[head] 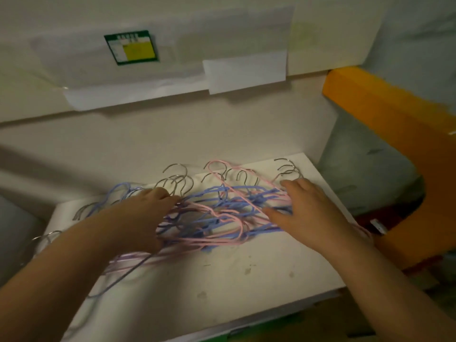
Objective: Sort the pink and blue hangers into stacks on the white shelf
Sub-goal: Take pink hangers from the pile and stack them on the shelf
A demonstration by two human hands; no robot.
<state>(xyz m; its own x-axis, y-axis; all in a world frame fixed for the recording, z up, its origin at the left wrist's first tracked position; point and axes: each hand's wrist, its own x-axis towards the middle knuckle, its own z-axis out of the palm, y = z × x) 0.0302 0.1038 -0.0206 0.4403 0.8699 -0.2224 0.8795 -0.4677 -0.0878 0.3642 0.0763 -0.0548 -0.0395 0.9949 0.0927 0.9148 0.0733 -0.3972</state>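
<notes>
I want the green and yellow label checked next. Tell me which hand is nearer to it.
Left. The left hand lies on the tangled hangers, below and slightly right of the green and yellow label; the right hand is farther right.

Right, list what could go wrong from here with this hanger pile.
1. The pink and blue hangers lie interlocked in one tangle, so lifting one will likely drag others along and scatter them.
2. The left hand and right hand are both on the pile, where the metal hooks could snag fingers.
3. A few hangers near the left edge of the white shelf may slide off if the pile is pulled.
</notes>
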